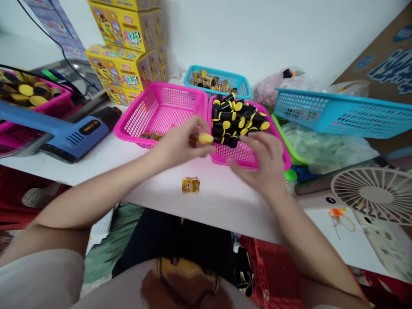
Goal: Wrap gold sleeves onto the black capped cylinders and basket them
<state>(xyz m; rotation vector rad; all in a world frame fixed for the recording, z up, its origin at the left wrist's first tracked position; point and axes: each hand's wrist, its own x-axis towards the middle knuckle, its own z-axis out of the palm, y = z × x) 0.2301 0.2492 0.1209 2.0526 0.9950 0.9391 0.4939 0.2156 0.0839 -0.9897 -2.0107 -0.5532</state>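
My left hand (185,141) is closed on a small yellow-topped container (204,139), slightly blurred, in front of the two pink baskets. Fingers apart, my right hand (265,161) hovers at the near part of the right pink basket (286,156), and I see nothing in it. Black cylinders with yellow ends (227,116) fill the far part of that basket. In the left pink basket (120,124), several small brown-and-gold pieces (151,136) lie by the near wall. A little pile of gold printed wrappers (191,185) rests on the white table below my hands.
Yellow printed boxes (119,71) are stacked behind the left basket. A blue heat gun (77,133) lies at left. Behind stands a blue basket (246,88) of small pieces. At right are a larger blue basket (341,113) and a fan (375,195).
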